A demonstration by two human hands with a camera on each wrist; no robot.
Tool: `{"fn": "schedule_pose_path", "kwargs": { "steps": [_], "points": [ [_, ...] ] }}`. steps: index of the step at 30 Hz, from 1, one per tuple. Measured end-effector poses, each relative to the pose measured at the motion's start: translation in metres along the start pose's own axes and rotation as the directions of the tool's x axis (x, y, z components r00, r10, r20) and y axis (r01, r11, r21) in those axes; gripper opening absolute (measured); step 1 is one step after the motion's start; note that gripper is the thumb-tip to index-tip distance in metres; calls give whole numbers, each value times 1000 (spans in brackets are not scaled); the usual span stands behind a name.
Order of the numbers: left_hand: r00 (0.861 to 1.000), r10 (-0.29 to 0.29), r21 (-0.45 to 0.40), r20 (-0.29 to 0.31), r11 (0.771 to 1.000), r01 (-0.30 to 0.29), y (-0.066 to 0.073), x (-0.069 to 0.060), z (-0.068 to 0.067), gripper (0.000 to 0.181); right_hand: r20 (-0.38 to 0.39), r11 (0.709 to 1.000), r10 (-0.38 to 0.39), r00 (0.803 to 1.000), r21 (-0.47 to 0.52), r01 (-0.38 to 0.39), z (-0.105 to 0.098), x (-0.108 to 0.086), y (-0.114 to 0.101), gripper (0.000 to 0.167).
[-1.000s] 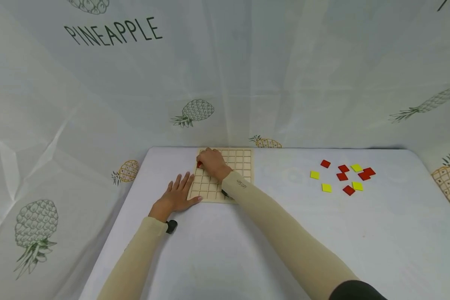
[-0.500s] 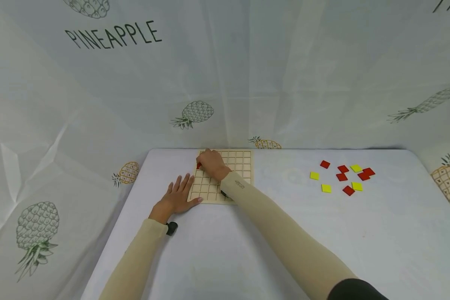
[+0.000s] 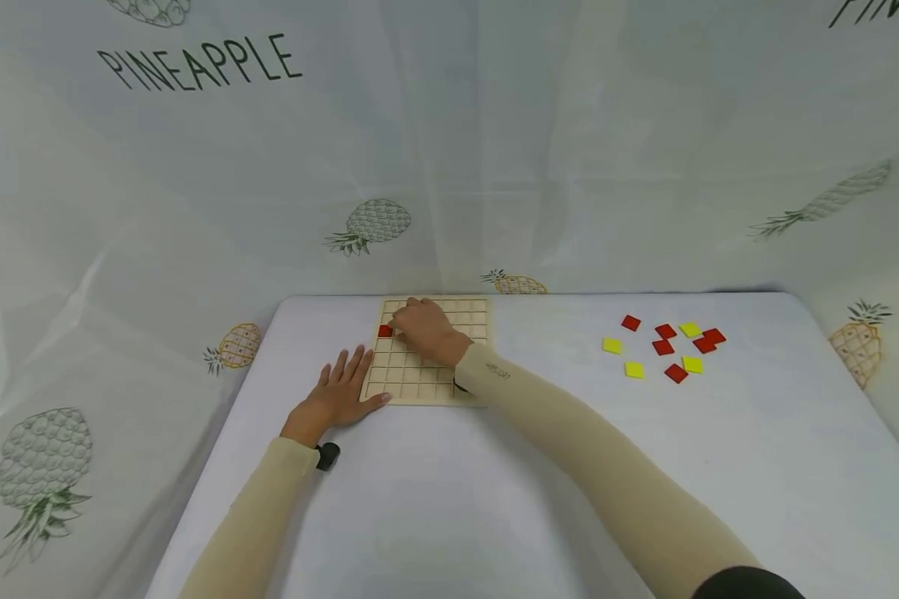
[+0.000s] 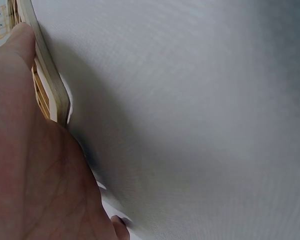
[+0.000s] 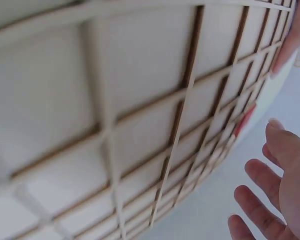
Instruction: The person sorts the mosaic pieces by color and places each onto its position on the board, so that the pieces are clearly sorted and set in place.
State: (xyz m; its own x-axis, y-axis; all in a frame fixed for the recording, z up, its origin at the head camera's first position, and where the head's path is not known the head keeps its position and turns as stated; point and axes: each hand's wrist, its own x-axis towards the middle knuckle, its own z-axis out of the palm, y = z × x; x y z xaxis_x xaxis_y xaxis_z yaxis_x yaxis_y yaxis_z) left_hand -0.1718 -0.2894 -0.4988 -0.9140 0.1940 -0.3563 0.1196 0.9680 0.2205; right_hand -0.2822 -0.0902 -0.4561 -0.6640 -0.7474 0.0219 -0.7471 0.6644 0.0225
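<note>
A pale wooden board point(image 3: 408, 389) with a raised grid lies at the back of the table. In one of its left-edge cells sits a red square tile point(image 3: 385, 331), also seen in the right wrist view as a red patch point(image 5: 245, 119). My right hand point(image 3: 429, 333) hovers over the board just right of that tile. Its loosely bent fingers point(image 5: 257, 202) are apart and hold nothing. With fingers spread, my left hand point(image 3: 335, 401) rests at the board's near left corner. The left thumb point(image 4: 22, 42) lies along the board's wooden edge point(image 4: 57, 97).
Several loose red tiles point(image 3: 663, 348) and yellow tiles point(image 3: 633, 370) lie scattered on the right side of the white table point(image 3: 554, 449). Two red ones overlap. A white sheet point(image 3: 569, 150) printed with pineapples hangs behind the table.
My right hand has let go of the red tile and moved slightly right of it, so the tile now shows fully. The left hand keeps its place by the board. The head view has shifted a little.
</note>
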Motion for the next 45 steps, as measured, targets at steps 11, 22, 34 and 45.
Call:
{"fn": "schedule_pose_path", "kwargs": {
  "steps": [11, 22, 34, 45],
  "points": [
    [1000, 1, -20, 1, 1000, -1, -5, -6, -3, 106, -45, 1000, 13, 999, -8, -13, -21, -65, 33, 39],
    [1000, 5, -66, -5, 998, -5, -9, -14, -4, 107, -197, 997, -9, 980, -73, -5, -22, -136, 69, 41],
    [1000, 11, -70, -5, 997, -11, -2, -11, -6, 104, -232, 997, 68, 970, -9, -72, -16, -216, 113, 45],
    [999, 40, -69, -34, 997, -42, -3, 0, 2, 107, -238, 988, 149, 960, 66, -137, 7, -286, 150, 50]
  ]
}}
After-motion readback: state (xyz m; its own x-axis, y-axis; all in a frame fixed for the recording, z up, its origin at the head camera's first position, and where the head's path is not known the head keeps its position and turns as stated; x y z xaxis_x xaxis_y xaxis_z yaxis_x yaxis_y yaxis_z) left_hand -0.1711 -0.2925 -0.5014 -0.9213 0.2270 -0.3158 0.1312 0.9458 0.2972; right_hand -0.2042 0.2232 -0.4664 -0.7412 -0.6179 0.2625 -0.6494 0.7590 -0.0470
